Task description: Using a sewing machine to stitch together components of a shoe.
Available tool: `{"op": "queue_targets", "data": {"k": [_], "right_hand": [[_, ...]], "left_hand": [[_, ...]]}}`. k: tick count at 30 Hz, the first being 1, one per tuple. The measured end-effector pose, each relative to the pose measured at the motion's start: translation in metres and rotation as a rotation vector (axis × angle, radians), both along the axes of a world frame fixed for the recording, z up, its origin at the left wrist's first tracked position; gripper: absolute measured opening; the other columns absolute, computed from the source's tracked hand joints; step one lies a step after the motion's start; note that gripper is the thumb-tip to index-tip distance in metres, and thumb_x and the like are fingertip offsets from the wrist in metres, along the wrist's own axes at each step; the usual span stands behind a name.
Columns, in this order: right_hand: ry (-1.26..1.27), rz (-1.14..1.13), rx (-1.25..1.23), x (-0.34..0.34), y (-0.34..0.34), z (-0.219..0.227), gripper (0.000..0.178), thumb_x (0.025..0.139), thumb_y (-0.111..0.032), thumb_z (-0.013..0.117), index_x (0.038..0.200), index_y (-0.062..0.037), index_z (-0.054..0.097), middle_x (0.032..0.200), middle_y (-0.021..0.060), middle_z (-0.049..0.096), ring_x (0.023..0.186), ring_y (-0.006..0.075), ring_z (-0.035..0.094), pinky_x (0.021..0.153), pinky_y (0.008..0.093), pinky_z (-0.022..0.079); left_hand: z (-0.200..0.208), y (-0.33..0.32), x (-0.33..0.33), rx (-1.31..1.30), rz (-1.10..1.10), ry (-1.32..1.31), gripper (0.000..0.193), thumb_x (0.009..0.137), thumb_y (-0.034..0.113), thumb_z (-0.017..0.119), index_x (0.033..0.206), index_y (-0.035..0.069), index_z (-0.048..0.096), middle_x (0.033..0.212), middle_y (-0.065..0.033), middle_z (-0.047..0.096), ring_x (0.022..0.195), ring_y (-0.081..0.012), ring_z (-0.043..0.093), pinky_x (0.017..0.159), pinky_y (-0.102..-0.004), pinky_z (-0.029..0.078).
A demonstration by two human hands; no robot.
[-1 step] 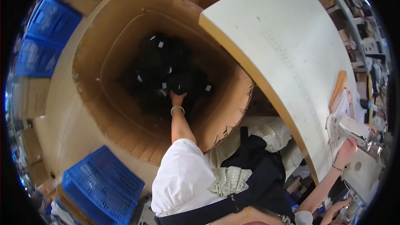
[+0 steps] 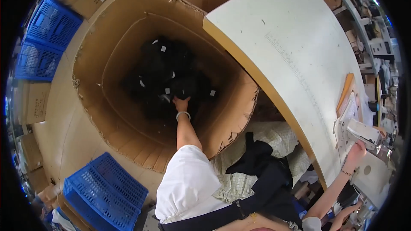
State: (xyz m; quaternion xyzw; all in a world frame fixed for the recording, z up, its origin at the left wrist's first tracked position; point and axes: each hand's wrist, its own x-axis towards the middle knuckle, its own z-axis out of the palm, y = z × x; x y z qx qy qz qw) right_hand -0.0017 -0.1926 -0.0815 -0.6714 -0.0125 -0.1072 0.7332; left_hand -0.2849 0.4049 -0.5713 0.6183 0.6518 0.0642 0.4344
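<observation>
2 pictures of the same instant show no difference: the left hand (image 2: 181, 103) is deep in the big cardboard box (image 2: 115, 38) in both, and the right hand (image 2: 356, 152) rests at the same spot by the sewing machine (image 2: 364, 133).

Much is hard to read. The pile of black garments (image 2: 165, 75) at the bottom of the box is 1 dark mass; single pieces cannot be told apart, and only small white tags (image 2: 163, 48) stand out on it. The left hand's fingers sink into that dark cloth, so their tips are hidden. The sewing machine is bent by the lens and partly cut off near the rim. A second hand low at the right edge is too small to judge.

The left hand, with a pale bangle (image 2: 183, 114) on the wrist, reaches down with the arm stretched and touches the near edge of the black garments; it looks curled on the cloth, but I cannot tell whether it grips. The right hand lies against the lower side of the sewing machine at the far right end of the white desk (image 2: 278, 38), fingers bent; whether it clasps anything cannot be told.

Blue crates (image 2: 107, 192) stand on the floor left of the box.
</observation>
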Motion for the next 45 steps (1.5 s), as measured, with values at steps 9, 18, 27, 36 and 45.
{"op": "queue_targets", "data": {"k": [9, 18, 27, 36, 45], "right_hand": [[0.131, 0.116, -0.060, 0.019, -0.060, -0.005, 0.016, 0.068, -0.003, 0.052, 0.081, 0.0056, 0.056, 0.088, 0.0106, 0.057, 0.090, 0.0197, 0.051, 0.087, 0.0311, 0.037], [0.191, -0.036, 0.037, 0.004, 0.006, 0.006, 0.041, 0.072, -0.003, 0.048, 0.110, 0.0113, 0.045, 0.117, 0.0168, 0.047, 0.112, 0.0266, 0.040, 0.098, 0.0349, 0.028], [0.015, 0.001, -0.119, -0.005, 0.011, -0.008, 0.034, 0.071, -0.002, 0.053, 0.103, 0.0077, 0.049, 0.110, 0.0113, 0.050, 0.105, 0.0184, 0.045, 0.094, 0.0301, 0.031], [-0.021, 0.007, -0.040, -0.009, 0.041, -0.012, 0.046, 0.066, -0.001, 0.054, 0.111, 0.0014, 0.045, 0.104, 0.0052, 0.051, 0.098, 0.0157, 0.046, 0.087, 0.0275, 0.034], [-0.745, -0.098, -0.663, -0.115, 0.081, 0.069, 0.052, 0.070, -0.004, 0.055, 0.120, 0.0007, 0.041, 0.115, 0.0157, 0.046, 0.107, 0.0293, 0.044, 0.094, 0.0387, 0.031]], "left_hand": [[-0.018, 0.037, -0.002, 0.119, 0.230, -0.190, 0.091, 0.046, 0.023, 0.082, 0.120, -0.004, 0.038, 0.119, -0.0224, 0.047, 0.113, -0.0355, 0.042, 0.096, -0.0389, 0.035], [0.034, -0.029, 0.050, -0.209, -0.400, 0.135, 0.052, 0.062, 0.038, 0.069, 0.091, -0.003, 0.062, 0.101, -0.0223, 0.058, 0.097, -0.0351, 0.055, 0.084, -0.0402, 0.044], [0.135, 0.054, 0.014, -0.005, -0.007, -0.160, 0.020, 0.066, 0.028, 0.065, 0.073, 0.009, 0.068, 0.079, -0.0153, 0.064, 0.076, -0.0284, 0.062, 0.069, -0.0372, 0.047], [0.530, 0.015, -0.015, 0.226, 0.286, -1.511, 0.040, 0.082, 0.025, 0.054, 0.113, 0.000, 0.049, 0.112, -0.0158, 0.054, 0.102, -0.0304, 0.053, 0.087, -0.0437, 0.044], [0.583, -0.172, 0.125, -0.777, -0.406, -1.766, 0.031, 0.090, 0.020, 0.041, 0.105, -0.004, 0.052, 0.105, -0.0150, 0.059, 0.097, -0.0266, 0.057, 0.087, -0.0386, 0.045]]}}
